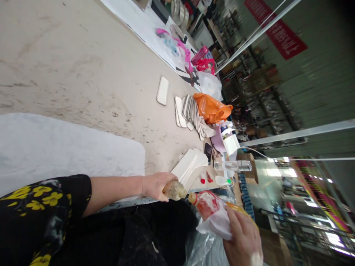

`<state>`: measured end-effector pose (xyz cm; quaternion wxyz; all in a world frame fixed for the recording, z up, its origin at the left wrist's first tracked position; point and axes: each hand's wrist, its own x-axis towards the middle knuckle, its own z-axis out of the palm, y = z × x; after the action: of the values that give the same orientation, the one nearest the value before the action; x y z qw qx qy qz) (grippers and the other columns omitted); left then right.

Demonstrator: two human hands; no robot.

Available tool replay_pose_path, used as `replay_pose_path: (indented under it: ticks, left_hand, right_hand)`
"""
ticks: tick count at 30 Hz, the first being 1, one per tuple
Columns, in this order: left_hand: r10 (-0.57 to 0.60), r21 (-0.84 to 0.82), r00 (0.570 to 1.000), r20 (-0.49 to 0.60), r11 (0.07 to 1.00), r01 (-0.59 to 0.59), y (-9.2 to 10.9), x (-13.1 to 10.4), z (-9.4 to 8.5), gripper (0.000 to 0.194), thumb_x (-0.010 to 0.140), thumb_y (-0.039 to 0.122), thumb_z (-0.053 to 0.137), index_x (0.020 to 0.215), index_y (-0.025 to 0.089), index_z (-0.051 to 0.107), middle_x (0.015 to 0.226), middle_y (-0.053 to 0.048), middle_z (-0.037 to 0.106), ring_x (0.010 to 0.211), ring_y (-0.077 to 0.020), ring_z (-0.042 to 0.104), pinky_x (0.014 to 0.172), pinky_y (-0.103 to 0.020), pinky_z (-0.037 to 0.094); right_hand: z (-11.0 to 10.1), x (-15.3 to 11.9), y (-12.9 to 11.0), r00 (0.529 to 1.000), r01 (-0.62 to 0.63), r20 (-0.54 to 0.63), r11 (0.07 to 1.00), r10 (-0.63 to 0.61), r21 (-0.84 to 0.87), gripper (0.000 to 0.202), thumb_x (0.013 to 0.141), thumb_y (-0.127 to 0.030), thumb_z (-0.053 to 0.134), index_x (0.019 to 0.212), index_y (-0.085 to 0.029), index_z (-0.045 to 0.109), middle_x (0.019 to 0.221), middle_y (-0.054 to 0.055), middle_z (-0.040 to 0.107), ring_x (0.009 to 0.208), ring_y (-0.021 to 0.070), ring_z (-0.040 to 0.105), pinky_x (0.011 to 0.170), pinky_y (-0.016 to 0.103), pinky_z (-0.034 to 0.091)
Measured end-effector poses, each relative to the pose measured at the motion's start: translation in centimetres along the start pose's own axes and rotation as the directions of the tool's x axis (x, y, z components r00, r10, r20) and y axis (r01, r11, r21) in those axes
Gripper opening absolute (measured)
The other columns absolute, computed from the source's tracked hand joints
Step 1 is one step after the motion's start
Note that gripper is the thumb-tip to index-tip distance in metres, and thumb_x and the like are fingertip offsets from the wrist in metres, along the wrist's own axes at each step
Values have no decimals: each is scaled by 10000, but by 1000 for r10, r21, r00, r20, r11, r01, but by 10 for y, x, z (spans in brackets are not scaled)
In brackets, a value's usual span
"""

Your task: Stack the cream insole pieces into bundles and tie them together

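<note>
My left hand is wrapped round a small cloudy plastic bottle, its neck pointing toward the right. Facing it, a larger plastic bottle with a red label and orange-red contents lies tilted in my right hand. White paper or cloth is bunched between that hand and the bottle. The two bottle mouths are close together, with a small gap between them. No cap shows on the larger bottle's neck. A red cap lies on the table nearby.
Beyond my left hand lie flat white sheets. A row of pale padded pieces stands by an orange bag, with one single piece apart. A clear bottle and a dark phone are near the table edge.
</note>
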<state>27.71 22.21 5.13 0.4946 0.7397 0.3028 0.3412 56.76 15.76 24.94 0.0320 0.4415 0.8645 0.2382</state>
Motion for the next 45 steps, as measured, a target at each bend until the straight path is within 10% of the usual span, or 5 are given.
replay_pose_path:
  ticks: [45]
  left_hand:
    - [42, -65, 993, 111, 997, -35, 2, -2, -2, 729, 502, 340, 776, 1156, 167, 504, 1044, -64, 587, 931, -228, 579, 828, -298, 455]
  right_hand:
    - [-36, 8, -6, 1000, 4, -2, 991, -4, -134, 553, 749, -165, 491, 1293, -270, 486, 1109, 105, 590, 1018, 311, 542, 903, 507, 406]
